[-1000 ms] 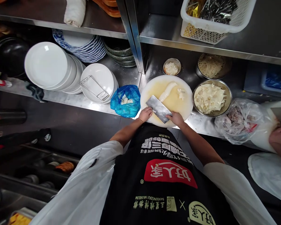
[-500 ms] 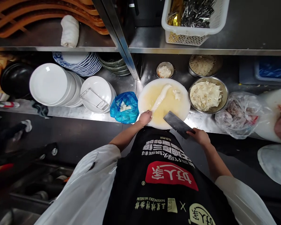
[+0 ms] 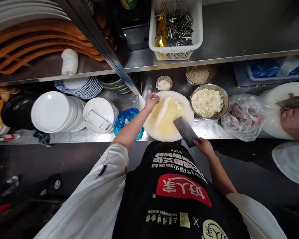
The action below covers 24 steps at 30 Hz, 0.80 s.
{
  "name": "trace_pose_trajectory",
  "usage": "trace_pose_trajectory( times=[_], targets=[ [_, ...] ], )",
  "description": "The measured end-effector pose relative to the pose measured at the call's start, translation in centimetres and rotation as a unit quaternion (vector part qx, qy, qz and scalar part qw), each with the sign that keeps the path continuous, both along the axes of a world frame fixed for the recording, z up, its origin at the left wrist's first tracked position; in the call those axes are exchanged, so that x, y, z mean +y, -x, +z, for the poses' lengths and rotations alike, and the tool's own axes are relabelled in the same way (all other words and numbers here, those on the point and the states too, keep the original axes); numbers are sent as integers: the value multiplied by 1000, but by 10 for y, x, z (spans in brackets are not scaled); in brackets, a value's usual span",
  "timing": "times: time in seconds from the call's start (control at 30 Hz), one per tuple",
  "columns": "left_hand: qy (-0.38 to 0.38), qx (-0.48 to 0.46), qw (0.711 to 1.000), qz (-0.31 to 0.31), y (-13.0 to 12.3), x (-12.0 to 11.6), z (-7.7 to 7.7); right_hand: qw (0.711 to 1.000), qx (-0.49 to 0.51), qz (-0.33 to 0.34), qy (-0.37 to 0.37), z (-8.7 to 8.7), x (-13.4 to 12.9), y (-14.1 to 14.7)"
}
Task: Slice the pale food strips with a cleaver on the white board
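A rectangular dark-grey metal cleaver [image 3: 186, 131] is gripped by its handle in the right hand [image 3: 205, 148], fingers wrapped round it; blade is held across the near right edge of a round white cutting board [image 3: 167, 131]. Left hand [image 3: 151, 101] is raised at the board's far left edge, fingers half curled; whether anything is pinched cannot be told. A long pale food strip [image 3: 163, 111] is laid on the board.

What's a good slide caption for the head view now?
Right hand holds a cleaver over a round board bearing a pale strip; left hand at the board's left edge.
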<state>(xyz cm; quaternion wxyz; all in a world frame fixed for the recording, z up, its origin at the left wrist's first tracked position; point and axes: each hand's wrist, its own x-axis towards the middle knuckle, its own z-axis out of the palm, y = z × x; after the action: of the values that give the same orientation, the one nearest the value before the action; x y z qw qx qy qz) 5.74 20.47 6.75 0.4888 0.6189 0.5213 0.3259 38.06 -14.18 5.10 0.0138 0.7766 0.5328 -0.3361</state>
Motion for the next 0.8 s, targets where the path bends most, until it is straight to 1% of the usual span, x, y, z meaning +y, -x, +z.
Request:
trace_pose_trajectory(
  times=[0.03,0.07,0.1,0.13,0.17,0.2,0.27,0.3,0.33,0.4,0.5,0.6,0.7,0.8],
  targets=[
    [-30,43,998,-44,2,-5,-2,1000,5,2,-3,2,1,-1],
    [-53,94,989,-104,7,-17,-5,1000,7,5,-7,5,3,-1],
    [-70,150,970,-176,15,-35,-10,1000,5,6,-11,8,6,-2],
    [-82,202,944,-249,23,-56,-17,1000,0,4,-16,12,9,-1],
    [-104,245,919,-292,31,-78,-25,1000,-7,-1,-20,15,14,0],
    [-132,281,897,-313,39,-98,-32,1000,-11,-5,-23,18,19,2],
    [-183,329,872,-314,50,-128,-46,1000,-1,-2,-25,23,32,9],
    [-200,343,864,-308,52,-137,-52,1000,10,5,-22,25,39,14],
    [-211,354,859,-304,52,-141,-56,1000,24,14,-16,27,45,18],
    [-216,377,847,-306,49,-139,-60,999,35,22,-2,29,55,27],
    [-202,421,826,-315,44,-130,-56,1000,10,8,-9,32,65,33],
    [-184,445,810,-335,49,-134,-46,999,20,24,-38,36,72,35],
    [-178,441,800,-366,64,-156,-39,993,69,81,-46,37,84,44],
    [-184,430,791,-394,80,-183,-41,980,125,151,-37,28,101,65]
  ],
)
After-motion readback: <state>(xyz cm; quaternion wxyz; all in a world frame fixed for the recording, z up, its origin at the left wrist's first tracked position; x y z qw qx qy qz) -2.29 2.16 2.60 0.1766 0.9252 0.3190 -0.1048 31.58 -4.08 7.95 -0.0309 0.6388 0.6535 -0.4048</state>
